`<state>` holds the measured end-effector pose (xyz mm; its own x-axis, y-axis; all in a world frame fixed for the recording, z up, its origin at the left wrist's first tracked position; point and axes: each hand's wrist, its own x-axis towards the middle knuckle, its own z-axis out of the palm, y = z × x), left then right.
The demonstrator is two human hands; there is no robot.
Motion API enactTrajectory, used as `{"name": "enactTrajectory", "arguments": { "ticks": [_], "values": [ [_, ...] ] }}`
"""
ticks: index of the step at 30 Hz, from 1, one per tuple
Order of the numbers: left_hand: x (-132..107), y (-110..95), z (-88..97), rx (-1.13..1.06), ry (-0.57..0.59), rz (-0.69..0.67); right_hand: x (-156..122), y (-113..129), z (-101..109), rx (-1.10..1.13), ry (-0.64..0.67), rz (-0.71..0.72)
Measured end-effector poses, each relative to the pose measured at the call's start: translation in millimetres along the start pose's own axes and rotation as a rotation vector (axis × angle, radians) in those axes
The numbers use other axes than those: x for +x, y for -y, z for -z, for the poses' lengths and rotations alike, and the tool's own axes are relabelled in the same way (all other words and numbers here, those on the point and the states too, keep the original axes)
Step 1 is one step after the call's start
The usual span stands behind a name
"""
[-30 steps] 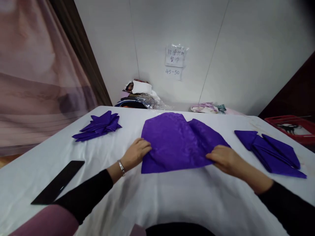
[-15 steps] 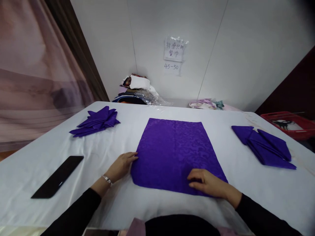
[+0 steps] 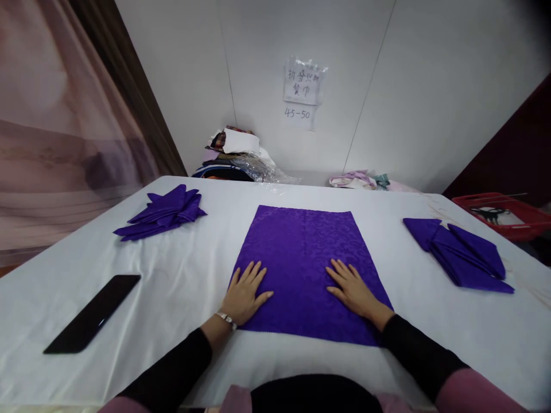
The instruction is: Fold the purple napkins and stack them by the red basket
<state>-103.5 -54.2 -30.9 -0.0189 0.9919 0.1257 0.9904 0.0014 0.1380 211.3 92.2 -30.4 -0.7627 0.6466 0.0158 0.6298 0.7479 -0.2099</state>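
Note:
A purple patterned cloth napkin [image 3: 301,258] lies spread flat in front of me, with a faint crease down its middle. My left hand [image 3: 244,293] rests palm down on its left near part, fingers spread. On the right side of the same napkin, my right hand [image 3: 353,289] also lies flat with its fingers apart. Neither hand grips anything. A bundle of folded purple cloth [image 3: 166,212] sits at the far left of the table, and another folded purple cloth [image 3: 462,255] lies at the right.
A white cloth covers the table [image 3: 181,258]. On its left lies a flat black rectangular object [image 3: 92,314]. Beyond the far edge are piled fabrics [image 3: 235,152] and a smaller cloth heap [image 3: 355,179]. A red basket [image 3: 512,223] stands at the right, and handwritten paper [image 3: 303,83] hangs on the wall.
My left hand has moved from the napkin's left edge onto its surface. My right hand's curled fingers have stretched out flat, slightly farther up the cloth.

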Motion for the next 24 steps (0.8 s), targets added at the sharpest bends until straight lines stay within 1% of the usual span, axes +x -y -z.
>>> {"name": "enactTrajectory", "arguments": {
  "ticks": [3, 5, 7, 8, 10, 11, 12, 15, 17, 18, 19, 21, 24],
  "values": [
    [-15, 30, 10.6, 0.066, 0.011, 0.124, -37, -50, -2, -0.079, -0.081, -0.172],
    [-26, 48, 18.6, 0.125, 0.005, 0.220, -63, -76, -3, -0.097, -0.145, -0.268],
    [-35, 60, 25.0, 0.181, -0.028, 0.316, -86, -90, -2, -0.071, -0.205, -0.309],
    [-38, 64, 27.1, 0.198, -0.052, 0.349, -96, -93, 0, -0.042, -0.227, -0.318],
    [-45, 60, 28.8, 0.186, -0.104, 0.345, -112, -89, 6, 0.028, -0.250, -0.334],
    [-47, 53, 28.5, 0.156, -0.123, 0.298, -118, -84, 10, 0.070, -0.242, -0.341],
    [-49, 42, 27.5, 0.114, -0.134, 0.224, -122, -77, 15, 0.113, -0.219, -0.348],
    [-51, -5, 22.2, -0.032, -0.113, -0.070, -129, -55, 28, 0.229, -0.095, -0.339],
    [-50, -39, 18.3, -0.116, -0.036, -0.256, -130, -44, 35, 0.263, -0.023, -0.332],
    [-49, -53, 16.5, -0.157, 0.015, -0.326, -130, -40, 38, 0.270, 0.001, -0.332],
    [-47, -66, 15.1, -0.191, 0.061, -0.376, -130, -39, 39, 0.278, 0.025, -0.330],
    [-42, -85, 13.2, -0.240, 0.126, -0.416, -131, -39, 41, 0.309, 0.078, -0.324],
    [-35, -98, 13.1, -0.266, 0.165, -0.397, -135, -45, 40, 0.381, 0.144, -0.315]
  ]
}}
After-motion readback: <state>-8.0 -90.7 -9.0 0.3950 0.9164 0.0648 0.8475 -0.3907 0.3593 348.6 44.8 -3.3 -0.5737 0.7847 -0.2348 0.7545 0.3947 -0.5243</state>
